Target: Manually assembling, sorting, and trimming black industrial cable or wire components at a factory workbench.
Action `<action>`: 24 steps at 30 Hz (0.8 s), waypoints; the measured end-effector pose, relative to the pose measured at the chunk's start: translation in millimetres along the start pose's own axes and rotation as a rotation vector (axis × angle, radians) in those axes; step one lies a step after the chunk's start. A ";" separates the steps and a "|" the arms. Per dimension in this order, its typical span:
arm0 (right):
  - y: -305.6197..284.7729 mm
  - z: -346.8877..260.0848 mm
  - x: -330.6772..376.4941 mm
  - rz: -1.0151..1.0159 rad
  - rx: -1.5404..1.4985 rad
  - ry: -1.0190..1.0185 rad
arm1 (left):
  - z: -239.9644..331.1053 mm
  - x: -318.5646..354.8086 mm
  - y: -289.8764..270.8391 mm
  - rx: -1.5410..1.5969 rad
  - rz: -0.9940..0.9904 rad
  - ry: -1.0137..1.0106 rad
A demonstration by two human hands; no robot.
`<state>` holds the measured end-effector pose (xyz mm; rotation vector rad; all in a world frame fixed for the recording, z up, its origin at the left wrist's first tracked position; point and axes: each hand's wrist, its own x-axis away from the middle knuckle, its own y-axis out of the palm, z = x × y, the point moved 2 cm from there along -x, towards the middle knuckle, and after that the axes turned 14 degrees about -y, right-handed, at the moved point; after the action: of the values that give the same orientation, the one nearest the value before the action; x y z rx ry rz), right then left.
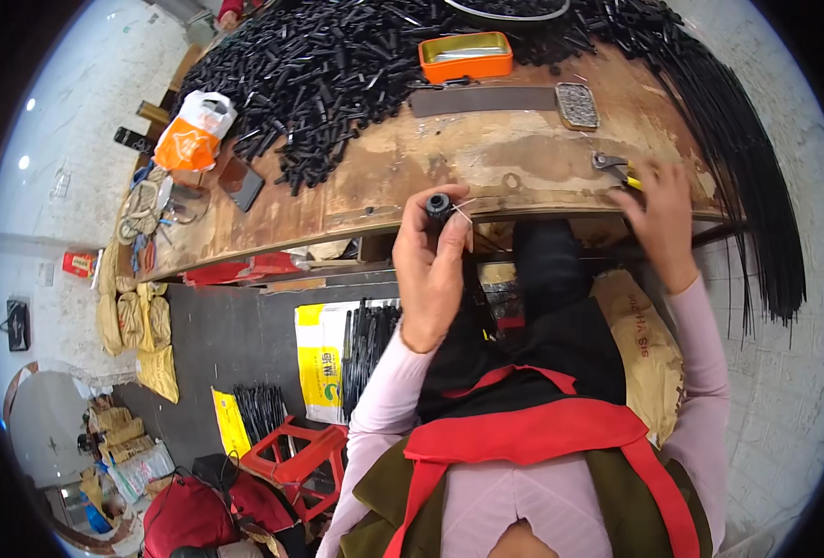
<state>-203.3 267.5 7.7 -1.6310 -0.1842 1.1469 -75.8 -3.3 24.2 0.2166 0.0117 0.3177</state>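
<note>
At the table's front edge my left hand (430, 270) is closed round a short black tube-like part (439, 204), its round hollow end turned up. Thin pale wires or pins (464, 206) cross beside my left thumb; what holds them is partly hidden. My right hand (661, 212), slightly blurred, is over the right part of the table with its fingers apart. Beside its fingertips lie pliers or cutters (607, 163) with dark jaws and yellow on the handles. Part of the handles is hidden by the hand, and I see no firm grip on them.
A large heap of black tube-like parts (309, 93) covers the back of the wooden table (375, 186). Long black rods (737, 158) hang over its right end. An orange tin (468, 67), grey strip (481, 100), small tray of pins (577, 104), phone (242, 182) and plastic bag (189, 139) lie there.
</note>
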 end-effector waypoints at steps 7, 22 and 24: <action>33.4 77.0 24.4 -0.152 -0.272 -0.015 | -10.3 -6.5 -2.2 0.198 -0.499 -0.171; -72.6 -83.3 -10.1 -0.463 -1.106 0.100 | 5.0 34.6 12.3 0.024 -0.449 -0.117; -87.0 -97.8 -19.1 -0.428 -0.955 -0.061 | 8.9 41.1 11.3 -0.018 -0.449 -0.113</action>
<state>-104.4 225.8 85.0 -2.2044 -1.2051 0.7953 -39.8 18.1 36.2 0.2074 -0.0539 -0.1422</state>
